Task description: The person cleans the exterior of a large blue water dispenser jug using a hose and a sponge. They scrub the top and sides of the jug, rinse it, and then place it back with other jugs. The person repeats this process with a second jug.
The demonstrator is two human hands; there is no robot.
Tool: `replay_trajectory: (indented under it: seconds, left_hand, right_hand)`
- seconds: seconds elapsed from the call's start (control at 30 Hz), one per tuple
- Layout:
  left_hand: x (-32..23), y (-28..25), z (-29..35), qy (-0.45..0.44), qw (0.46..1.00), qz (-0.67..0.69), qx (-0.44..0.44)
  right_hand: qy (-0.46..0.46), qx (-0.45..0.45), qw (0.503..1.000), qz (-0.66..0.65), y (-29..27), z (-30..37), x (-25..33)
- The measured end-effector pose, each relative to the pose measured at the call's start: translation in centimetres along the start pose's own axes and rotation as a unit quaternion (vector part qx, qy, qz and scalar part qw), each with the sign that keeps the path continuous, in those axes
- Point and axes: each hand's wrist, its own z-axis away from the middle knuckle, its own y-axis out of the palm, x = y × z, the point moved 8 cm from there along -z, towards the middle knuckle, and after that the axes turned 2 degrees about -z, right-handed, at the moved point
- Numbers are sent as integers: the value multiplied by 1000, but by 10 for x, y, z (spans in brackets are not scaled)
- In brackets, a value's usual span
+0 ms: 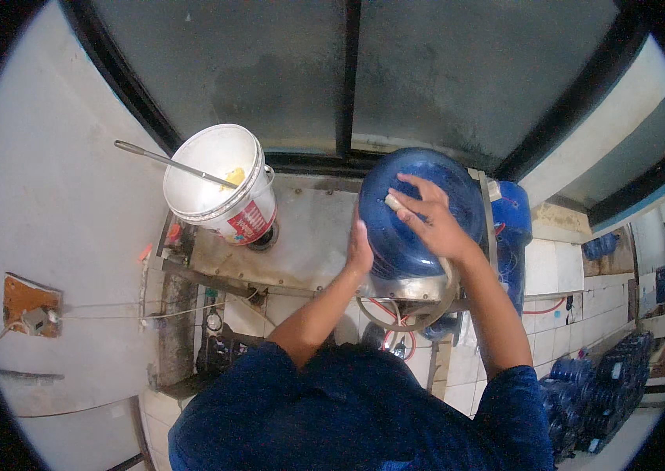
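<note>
A large translucent blue water jug (426,251) rests on the metal bench top, its round end facing up. Against the jug's left side, my left hand (360,246) is curved and steadies it; its fingertips are partly hidden. Over the jug's top is my right hand (433,218), pinching a short pale piece (393,202) between thumb and fingers. This looks like the tip of the beige hose (449,292), which comes out beneath my right wrist and loops below the bench edge. Part of the hose is hidden by my hand and forearm.
A white bucket (214,200) holds a long metal-handled tool (161,160) and something yellow (233,177), on the bench (301,235) to the left. Dark glass panels (269,86) close off the back. Several blue jugs (584,392) stand on the floor at right. Cords and red tubing hang below.
</note>
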Motion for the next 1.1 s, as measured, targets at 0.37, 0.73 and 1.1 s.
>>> replay_trajectory:
  seconds: [0.37, 0.73, 1.1]
  left_hand:
    - [-62, 36, -3, 74, 995, -28, -55]
    - [-120, 50, -66, -11, 989, -144, 35]
    - [-114, 63, -119, 23, 952, -228, 203]
  right_hand:
    - [27, 36, 995, -89, 7, -6, -10]
    - [34, 42, 997, -62, 18, -25, -7]
    - [29, 67, 997, -28, 16, -30, 3]
